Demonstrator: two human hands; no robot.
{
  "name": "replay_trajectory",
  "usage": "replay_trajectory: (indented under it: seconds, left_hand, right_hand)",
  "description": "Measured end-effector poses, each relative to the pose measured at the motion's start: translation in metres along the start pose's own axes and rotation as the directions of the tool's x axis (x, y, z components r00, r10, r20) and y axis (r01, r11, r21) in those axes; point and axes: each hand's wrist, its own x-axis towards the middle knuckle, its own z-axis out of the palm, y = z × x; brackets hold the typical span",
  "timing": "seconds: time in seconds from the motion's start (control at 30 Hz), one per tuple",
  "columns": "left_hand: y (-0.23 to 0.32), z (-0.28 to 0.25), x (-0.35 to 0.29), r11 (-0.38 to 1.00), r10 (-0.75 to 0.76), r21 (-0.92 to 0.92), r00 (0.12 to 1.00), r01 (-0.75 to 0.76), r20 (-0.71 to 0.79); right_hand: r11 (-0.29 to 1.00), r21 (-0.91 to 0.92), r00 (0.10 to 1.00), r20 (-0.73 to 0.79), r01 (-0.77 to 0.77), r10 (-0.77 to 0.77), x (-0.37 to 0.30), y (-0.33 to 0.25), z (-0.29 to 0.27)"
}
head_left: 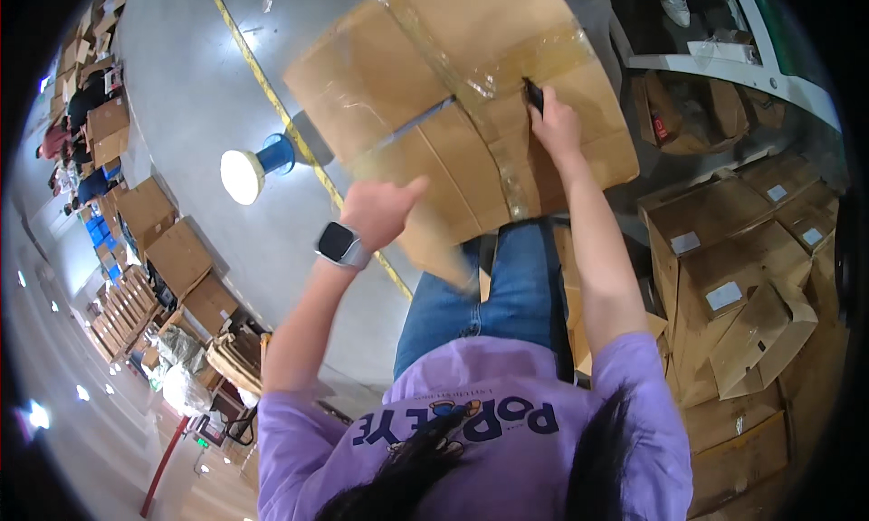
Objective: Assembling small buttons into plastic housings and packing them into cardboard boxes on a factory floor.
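A large cardboard box (407, 86), sealed with clear tape along its seams, lies in front of me over my knees. My right hand (556, 123) is on its top near the taped centre seam and is shut on a small dark cutter (534, 94), whose tip meets the tape. My left hand (382, 211), with a smartwatch (339, 243) on the wrist, has its fingers curled against the box's near left edge and its thumb sticking out. My purple shirt and dark hair fill the lower part of the view.
A stool (246, 172) with a white seat and blue base stands on the grey floor beside a yellow floor line (272, 95). Stacked cardboard boxes (742, 267) rise at my right. More boxes (172, 249) and seated people (77, 141) are far left. A white metal frame (724, 66) is at upper right.
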Motion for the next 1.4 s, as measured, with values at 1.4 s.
replay_trajectory:
  seconds: [1.4]
  left_hand:
    - [0.096, 0.147, 0.169, 0.176, -0.277, -0.958, 0.945, 0.226, 0.172]
  right_hand:
    - [0.542, 0.576, 0.757, 0.227, -0.612, 0.613, -0.254, -0.018, 0.063]
